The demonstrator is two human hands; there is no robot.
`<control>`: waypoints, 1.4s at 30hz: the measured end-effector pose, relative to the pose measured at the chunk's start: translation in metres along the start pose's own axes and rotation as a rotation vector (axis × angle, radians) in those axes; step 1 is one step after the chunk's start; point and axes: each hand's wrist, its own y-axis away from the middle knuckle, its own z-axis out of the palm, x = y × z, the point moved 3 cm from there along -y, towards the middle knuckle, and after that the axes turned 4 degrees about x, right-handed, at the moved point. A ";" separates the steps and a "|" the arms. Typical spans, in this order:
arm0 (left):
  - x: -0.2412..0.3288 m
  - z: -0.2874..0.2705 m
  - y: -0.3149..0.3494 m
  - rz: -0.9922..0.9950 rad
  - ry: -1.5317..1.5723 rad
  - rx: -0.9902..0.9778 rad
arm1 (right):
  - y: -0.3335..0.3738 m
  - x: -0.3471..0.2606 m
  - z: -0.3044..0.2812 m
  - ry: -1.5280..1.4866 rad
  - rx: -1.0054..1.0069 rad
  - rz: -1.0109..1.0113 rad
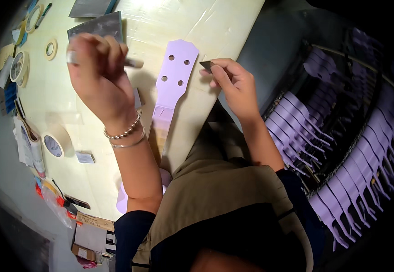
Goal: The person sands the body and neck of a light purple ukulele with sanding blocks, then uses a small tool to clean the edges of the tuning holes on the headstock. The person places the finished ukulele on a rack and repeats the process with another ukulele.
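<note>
A pale worktable [65, 104] carried tape rolls [54, 144]; lilac necks filled a rack [342, 149] at right. The left hand [99, 77] hung curled around a thin tool [131, 62], the right hand [233, 84] pinched a dark scrap [207, 65] beside the lilac headstock [175, 75] lying on the table

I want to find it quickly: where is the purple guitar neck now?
The purple guitar neck lies mid-table in the head view, between the left hand and right hand.

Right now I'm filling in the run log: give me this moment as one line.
left hand: holds pen-like tool | right hand: pinches small dark piece | lilac guitar neck: flat on table, between hands
</note>
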 end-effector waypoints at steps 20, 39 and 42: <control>-0.060 0.007 -0.030 -0.494 0.872 -0.020 | -0.045 0.005 -0.010 0.743 0.010 -0.602; -0.063 0.010 -0.030 -0.532 0.905 -0.002 | -0.042 0.007 -0.006 0.830 0.004 -0.633; -0.063 0.009 -0.029 -0.542 0.905 -0.001 | -0.045 0.006 -0.009 0.812 -0.049 -0.606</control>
